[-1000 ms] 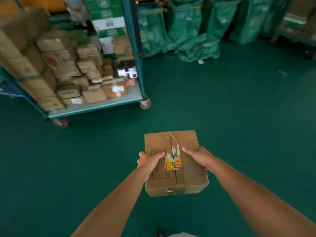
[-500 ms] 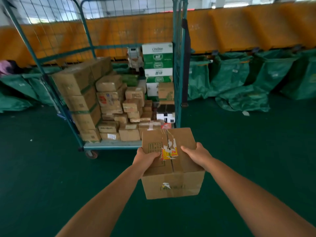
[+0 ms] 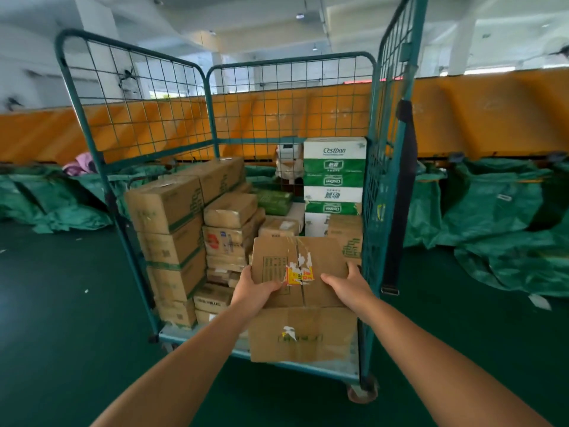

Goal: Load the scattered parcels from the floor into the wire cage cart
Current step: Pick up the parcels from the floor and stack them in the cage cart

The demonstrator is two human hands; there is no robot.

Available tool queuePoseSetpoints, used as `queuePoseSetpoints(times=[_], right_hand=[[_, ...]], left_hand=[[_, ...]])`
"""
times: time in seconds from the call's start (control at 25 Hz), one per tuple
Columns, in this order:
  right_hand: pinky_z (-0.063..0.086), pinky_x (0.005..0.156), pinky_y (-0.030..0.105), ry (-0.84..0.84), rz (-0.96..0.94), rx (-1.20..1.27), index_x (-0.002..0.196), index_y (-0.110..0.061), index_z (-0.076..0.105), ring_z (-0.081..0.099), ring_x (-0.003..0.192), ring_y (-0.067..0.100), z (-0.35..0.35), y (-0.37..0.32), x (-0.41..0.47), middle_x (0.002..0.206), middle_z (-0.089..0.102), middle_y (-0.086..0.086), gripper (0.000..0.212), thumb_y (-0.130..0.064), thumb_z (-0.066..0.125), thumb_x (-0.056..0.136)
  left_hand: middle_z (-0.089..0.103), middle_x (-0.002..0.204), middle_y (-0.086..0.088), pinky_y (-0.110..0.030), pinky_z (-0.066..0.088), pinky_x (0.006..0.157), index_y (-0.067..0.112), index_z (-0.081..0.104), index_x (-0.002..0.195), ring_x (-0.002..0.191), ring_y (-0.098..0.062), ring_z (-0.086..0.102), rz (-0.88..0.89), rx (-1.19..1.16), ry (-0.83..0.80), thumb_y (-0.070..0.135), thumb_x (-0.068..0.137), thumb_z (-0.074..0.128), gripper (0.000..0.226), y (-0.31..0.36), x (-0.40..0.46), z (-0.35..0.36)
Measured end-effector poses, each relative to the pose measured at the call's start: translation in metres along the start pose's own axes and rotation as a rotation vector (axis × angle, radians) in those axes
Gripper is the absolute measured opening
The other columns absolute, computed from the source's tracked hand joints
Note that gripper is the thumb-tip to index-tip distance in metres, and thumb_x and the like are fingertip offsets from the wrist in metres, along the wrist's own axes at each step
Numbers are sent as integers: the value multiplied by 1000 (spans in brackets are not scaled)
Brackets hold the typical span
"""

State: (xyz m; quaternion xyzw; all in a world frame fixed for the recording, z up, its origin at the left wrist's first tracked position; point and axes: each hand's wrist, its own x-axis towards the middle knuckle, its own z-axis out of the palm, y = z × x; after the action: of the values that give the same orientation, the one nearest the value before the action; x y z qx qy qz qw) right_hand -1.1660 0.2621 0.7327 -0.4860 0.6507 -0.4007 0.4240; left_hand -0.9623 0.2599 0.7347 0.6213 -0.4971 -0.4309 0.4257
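Observation:
I carry a brown cardboard parcel [image 3: 303, 332] with a torn yellow-and-white label on its top. My left hand [image 3: 254, 292] grips its left top edge and my right hand [image 3: 349, 288] grips its right top edge. The parcel hangs at the open front of the green wire cage cart [image 3: 380, 211], over the cart's front right corner. Inside the cart stand several stacked brown boxes [image 3: 172, 238] on the left and green-and-white cartons [image 3: 334, 180] at the back right.
Green sacks [image 3: 498, 217] lie crumpled on the floor right of the cart, and more green sacks [image 3: 46, 198] lie to its left. An orange barrier [image 3: 492, 115] runs behind. A black strap [image 3: 400, 195] hangs on the cart's right side panel. The floor is dark green.
The cart has come much closer and now fills the middle of the view. The parcel, still held in both hands, has risen from above the floor to the cart's open front.

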Motion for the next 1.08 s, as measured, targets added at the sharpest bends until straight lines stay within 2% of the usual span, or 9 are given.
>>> queuePoseSetpoints(times=[0.2, 0.36, 0.52, 0.64, 0.8, 0.88, 0.96, 1.04, 1.08], right_hand=[[46, 100, 43, 53, 1, -9, 152, -25, 17, 52, 116, 25, 31, -35, 126, 143, 44, 3, 79, -40, 63, 90], [44, 103, 41, 118, 36, -24, 153, -26, 16, 50, 124, 25, 36, -49, 213, 147, 41, 2, 81, -43, 63, 89], [39, 107, 41, 185, 71, -77, 154, -24, 14, 42, 134, 27, 13, -46, 307, 152, 35, 3, 81, -43, 61, 91], [34, 111, 42, 192, 61, -166, 152, -21, 26, 37, 137, 28, -13, -49, 387, 154, 33, 5, 70, -42, 58, 92], [41, 86, 28, 192, 23, -218, 148, -18, 35, 52, 116, 20, -33, -70, 486, 146, 43, 5, 59, -37, 55, 95], [40, 74, 27, 195, 32, -275, 148, -19, 34, 56, 110, 18, -40, -78, 527, 141, 47, 4, 58, -37, 52, 96], [44, 76, 27, 192, 70, -344, 148, -21, 33, 56, 116, 20, -43, -75, 568, 141, 48, 4, 57, -38, 51, 97], [44, 89, 30, 198, 115, -383, 148, -20, 33, 53, 121, 22, -44, -71, 602, 144, 45, 5, 59, -39, 52, 96], [42, 92, 31, 203, 137, -385, 148, -20, 33, 50, 124, 23, -46, -73, 619, 147, 42, 6, 59, -40, 52, 96]], left_hand=[[61, 121, -2, -44, 51, 96, 18, 45, 136, 108, -23, 60, -12, -40, -43, 30, 78, 77, 67, 6, 148, -3], [50, 135, -8, -43, 46, 102, 16, 37, 145, 120, -28, 52, -46, 33, -99, 45, 69, 77, 91, 25, 255, 19], [60, 123, -9, -43, 52, 95, 10, 46, 137, 108, -27, 60, -85, 41, -194, 36, 73, 78, 76, 46, 352, 71], [57, 125, -7, -33, 51, 88, 8, 43, 138, 99, -19, 56, -47, 39, -207, 27, 84, 72, 64, 64, 412, 114], [58, 99, 6, -22, 47, 60, 14, 46, 135, 82, -12, 58, -47, -2, -214, 22, 88, 69, 53, 91, 490, 154], [59, 95, 8, -18, 45, 56, 20, 51, 118, 78, -8, 58, -45, 10, -266, 19, 87, 70, 36, 97, 531, 167], [61, 100, 7, -19, 51, 69, 17, 53, 122, 84, -9, 59, -19, 65, -369, 15, 82, 75, 46, 97, 572, 181], [57, 125, 0, -26, 49, 90, 13, 45, 138, 102, -14, 54, 9, 151, -457, 17, 75, 81, 72, 97, 611, 195], [53, 133, -2, -24, 47, 91, 13, 41, 141, 107, -15, 52, 15, 161, -489, 18, 74, 82, 79, 99, 634, 204]])
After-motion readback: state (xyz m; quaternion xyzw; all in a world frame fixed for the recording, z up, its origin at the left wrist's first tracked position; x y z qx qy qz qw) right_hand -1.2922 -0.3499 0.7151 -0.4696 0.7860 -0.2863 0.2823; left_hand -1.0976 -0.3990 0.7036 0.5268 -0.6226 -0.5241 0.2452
